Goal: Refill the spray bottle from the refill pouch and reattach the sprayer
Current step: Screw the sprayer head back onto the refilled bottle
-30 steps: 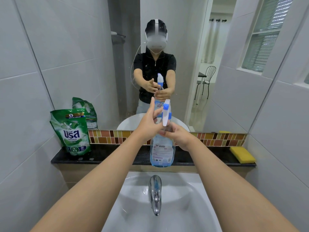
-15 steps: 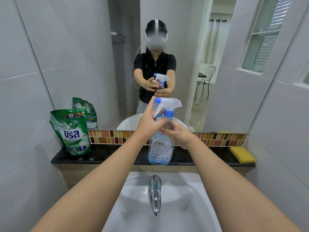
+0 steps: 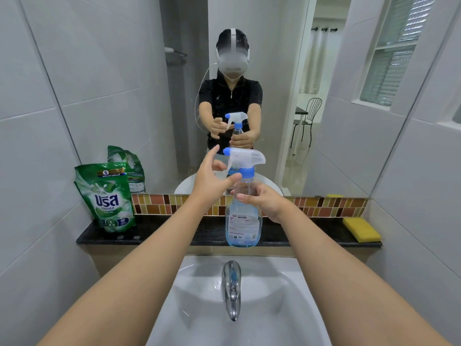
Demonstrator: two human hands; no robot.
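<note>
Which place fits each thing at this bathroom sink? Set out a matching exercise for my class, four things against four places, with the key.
Things:
1. refill pouch
2. sponge
3. spray bottle
4. tap

Places:
A. right end of the dark ledge
B. over the white basin
C. left end of the ledge, upright
D. middle of the ledge, held by the right hand

Pairs: 1-C, 2-A, 3-D, 4-B

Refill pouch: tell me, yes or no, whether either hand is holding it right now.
No: the refill pouch stands alone on the dark ledge, while the left hand and right hand are at the spray bottle.
</note>
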